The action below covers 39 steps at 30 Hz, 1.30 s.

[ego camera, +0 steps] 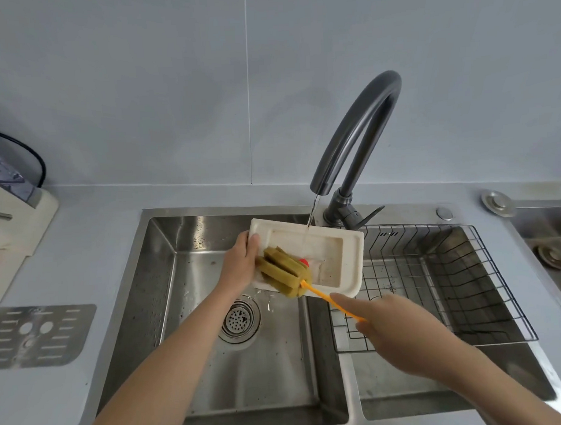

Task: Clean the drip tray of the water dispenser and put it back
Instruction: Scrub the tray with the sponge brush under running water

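Observation:
Over the left sink basin I hold a white rectangular drip tray (335,261), tilted under the running tap. My left hand (241,261) grips its left edge. A thin stream of water (310,224) falls into the tray's recess. My right hand (394,326) is shut on the orange handle of a sponge brush (283,274); the yellow-green sponge head presses on the tray's left part. A small red piece shows beside the sponge. The tray's metal grille cover (38,335) lies flat on the counter at the left.
A dark gooseneck faucet (362,136) arches behind the steel double sink (166,248). A wire rack (450,279) sits in the right basin. The drain strainer (240,318) lies below the tray. The beige water dispenser (12,215) stands at the far left.

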Available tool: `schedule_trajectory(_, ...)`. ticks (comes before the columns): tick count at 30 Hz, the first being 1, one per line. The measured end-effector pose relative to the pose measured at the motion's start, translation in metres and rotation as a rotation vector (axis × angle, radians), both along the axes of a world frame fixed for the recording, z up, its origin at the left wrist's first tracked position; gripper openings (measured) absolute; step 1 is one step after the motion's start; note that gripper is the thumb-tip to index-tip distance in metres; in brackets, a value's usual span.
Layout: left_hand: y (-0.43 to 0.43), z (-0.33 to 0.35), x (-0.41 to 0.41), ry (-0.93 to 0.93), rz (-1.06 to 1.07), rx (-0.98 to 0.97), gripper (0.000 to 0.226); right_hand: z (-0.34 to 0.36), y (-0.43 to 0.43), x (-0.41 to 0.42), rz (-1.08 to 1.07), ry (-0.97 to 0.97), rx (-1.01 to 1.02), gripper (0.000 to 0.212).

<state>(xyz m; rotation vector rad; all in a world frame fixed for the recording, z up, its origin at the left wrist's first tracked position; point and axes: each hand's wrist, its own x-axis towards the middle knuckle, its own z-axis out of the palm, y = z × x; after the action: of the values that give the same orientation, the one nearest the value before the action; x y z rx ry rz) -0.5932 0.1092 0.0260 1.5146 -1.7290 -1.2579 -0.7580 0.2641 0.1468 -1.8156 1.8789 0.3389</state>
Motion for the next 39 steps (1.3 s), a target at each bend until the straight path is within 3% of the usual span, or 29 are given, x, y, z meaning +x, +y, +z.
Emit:
schedule_trajectory(6,-0.003,-0.006,0.007,-0.048,0.009,-0.028,0.039,0.016,-0.002,-0.022,-0.176,-0.236,-0.014,0.047)
schedule_trajectory(12,0.0,-0.006,0.009,-0.058,-0.005,-0.03,0.041,0.009,-0.018,-0.015,-0.199,-0.324,-0.032,0.048)
schedule_trajectory(27,0.006,-0.002,0.016,-0.005,0.013,-0.01,0.037,-0.005,-0.035,-0.021,-0.242,-0.174,-0.049,0.043)
schedule_trajectory(39,0.0,-0.004,0.018,-0.089,0.117,-0.004,0.039,-0.001,-0.01,-0.03,-0.213,-0.047,-0.097,0.042)
